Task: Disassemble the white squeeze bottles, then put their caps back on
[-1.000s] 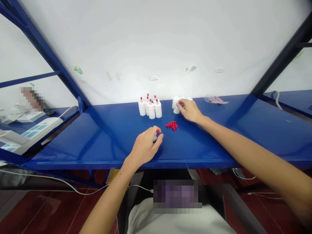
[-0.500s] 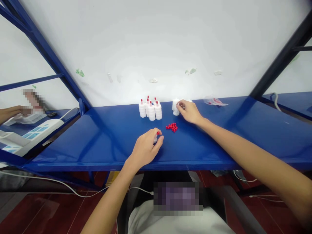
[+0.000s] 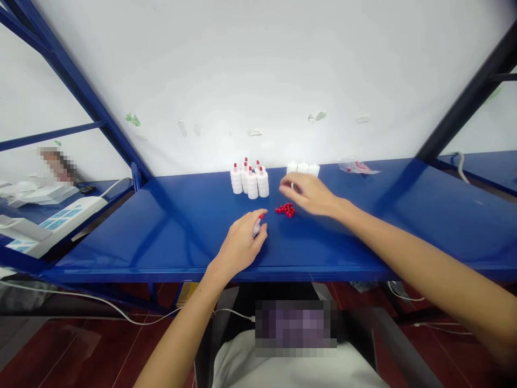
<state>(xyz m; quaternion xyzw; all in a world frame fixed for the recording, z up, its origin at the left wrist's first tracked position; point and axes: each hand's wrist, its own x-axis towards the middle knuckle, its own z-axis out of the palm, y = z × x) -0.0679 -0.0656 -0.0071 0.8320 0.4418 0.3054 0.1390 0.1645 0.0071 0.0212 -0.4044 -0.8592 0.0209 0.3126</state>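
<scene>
My left hand is closed round a small white bottle with a red tip, near the table's front. Fingers curled, my right hand is over the table behind and right of a pile of small red caps; a bit of something white shows between its fingers, too small to name. Several white bottles with red tips stand upright in a group to the left of my right hand. Behind that hand are more white bottles, partly hidden by it.
On the blue table, a clear plastic bag with red pieces lies at the back right. A white power strip is at the left, beyond the blue frame.
My right hand has come away from the white bottles at the back, toward me and slightly left. The other person's hand at the far left has gone out of view.
</scene>
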